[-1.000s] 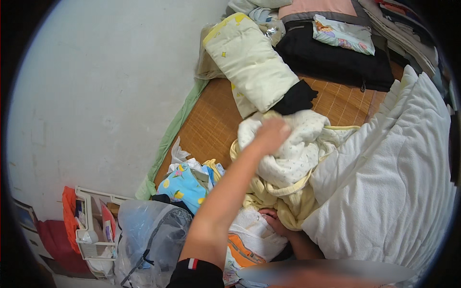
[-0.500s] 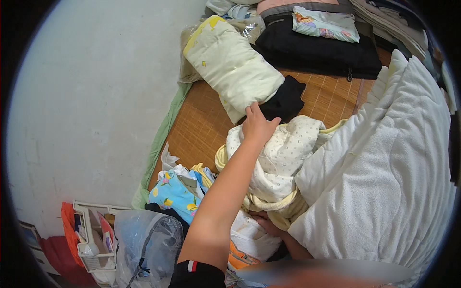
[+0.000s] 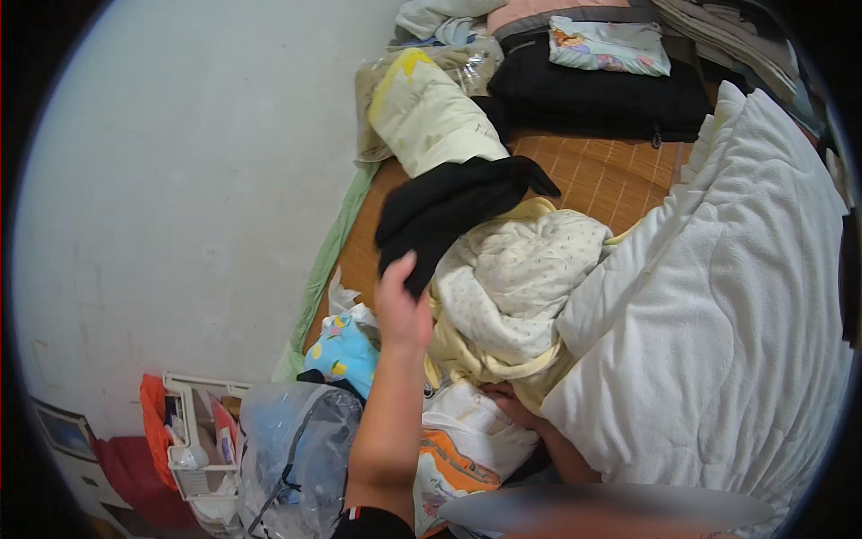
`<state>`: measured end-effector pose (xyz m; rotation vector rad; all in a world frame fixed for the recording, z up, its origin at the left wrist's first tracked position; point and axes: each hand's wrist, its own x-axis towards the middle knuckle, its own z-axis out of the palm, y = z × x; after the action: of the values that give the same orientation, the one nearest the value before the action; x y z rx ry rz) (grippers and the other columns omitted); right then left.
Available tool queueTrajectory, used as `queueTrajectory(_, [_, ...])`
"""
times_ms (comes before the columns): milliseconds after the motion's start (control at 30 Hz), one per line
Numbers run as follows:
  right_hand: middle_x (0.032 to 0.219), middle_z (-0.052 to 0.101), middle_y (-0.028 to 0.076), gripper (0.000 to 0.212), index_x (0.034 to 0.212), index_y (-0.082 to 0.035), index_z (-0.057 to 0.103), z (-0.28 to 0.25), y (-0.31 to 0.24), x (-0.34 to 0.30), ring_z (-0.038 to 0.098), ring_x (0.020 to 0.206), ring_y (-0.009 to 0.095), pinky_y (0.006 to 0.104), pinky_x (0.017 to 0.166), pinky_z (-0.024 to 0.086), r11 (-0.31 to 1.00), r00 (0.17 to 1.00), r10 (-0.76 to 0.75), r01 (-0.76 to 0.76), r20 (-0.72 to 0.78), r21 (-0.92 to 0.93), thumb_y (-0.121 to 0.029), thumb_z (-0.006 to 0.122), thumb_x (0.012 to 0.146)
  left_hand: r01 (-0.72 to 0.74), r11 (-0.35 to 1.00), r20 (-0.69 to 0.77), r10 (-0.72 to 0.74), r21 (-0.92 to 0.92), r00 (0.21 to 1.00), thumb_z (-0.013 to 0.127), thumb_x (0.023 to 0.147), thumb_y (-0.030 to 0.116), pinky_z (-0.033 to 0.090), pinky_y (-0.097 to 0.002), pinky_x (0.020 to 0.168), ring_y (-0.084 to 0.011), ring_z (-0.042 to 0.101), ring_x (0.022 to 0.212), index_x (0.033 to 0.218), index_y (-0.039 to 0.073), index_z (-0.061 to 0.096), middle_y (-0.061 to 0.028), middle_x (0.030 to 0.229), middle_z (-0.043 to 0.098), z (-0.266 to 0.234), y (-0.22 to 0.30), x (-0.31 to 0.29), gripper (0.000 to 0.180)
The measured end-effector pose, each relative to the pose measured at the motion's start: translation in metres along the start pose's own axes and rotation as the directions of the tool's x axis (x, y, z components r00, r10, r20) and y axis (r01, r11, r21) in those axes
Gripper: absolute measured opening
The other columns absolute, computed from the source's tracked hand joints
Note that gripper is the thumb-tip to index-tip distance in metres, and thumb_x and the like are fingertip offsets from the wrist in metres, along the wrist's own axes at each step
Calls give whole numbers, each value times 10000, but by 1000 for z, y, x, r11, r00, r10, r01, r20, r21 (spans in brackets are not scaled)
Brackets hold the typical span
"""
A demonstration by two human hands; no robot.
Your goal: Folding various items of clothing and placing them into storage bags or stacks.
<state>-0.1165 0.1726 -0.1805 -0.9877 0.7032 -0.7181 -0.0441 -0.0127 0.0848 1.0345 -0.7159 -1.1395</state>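
Note:
My left hand (image 3: 401,305) is closed on one end of a black garment (image 3: 449,202), thumb up. The garment hangs over the lower end of a rolled pale-yellow quilt (image 3: 435,112), hiding part of it. Farther right and nearer lies a crumpled cream blanket (image 3: 530,269) with small dots and a yellow edge. Below it, my right hand (image 3: 512,402) rests between that blanket and a white bundle (image 3: 467,418) with an orange stripe. Its fingers are partly hidden, so I cannot tell if they grip cloth.
A large white quilt (image 3: 718,323) fills the right side. Behind are a black folded bag (image 3: 602,103) with a printed packet (image 3: 611,47) on top. At lower left stand a clear plastic bag (image 3: 296,449) and a white basket (image 3: 202,481), beside blue printed cloth (image 3: 346,350).
My left hand has moved down and left from the rolled quilt, drawing the black garment out from beside it and across its lower end. The right hand stays near the white bundle.

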Motion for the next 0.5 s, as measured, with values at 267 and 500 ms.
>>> queueTrajectory(267, [1143, 619, 99, 325, 1151, -43, 607, -8, -107, -17, 569, 1063, 224, 336, 953, 418, 804, 992, -125, 104, 5, -585, -192, 545, 869, 247, 936, 96, -278, 251, 956, 636, 737, 133, 425, -374, 974, -231, 559, 1073, 1206, -29, 492, -114, 1142, 582, -127, -8, -333, 516])
queueTrajectory(500, [1119, 625, 108, 324, 1129, -39, 616, 17, -86, -41, 576, 1051, 240, 344, 938, 429, 488, 956, -252, 261, 152, -833, -195, 553, 853, 391, 95, -138, -837, 915, 529, 741, 680, 234, 428, -354, 968, -308, 511, 1167, 1287, 17, 438, -191, 1270, 512, -217, -42, -522, 712])
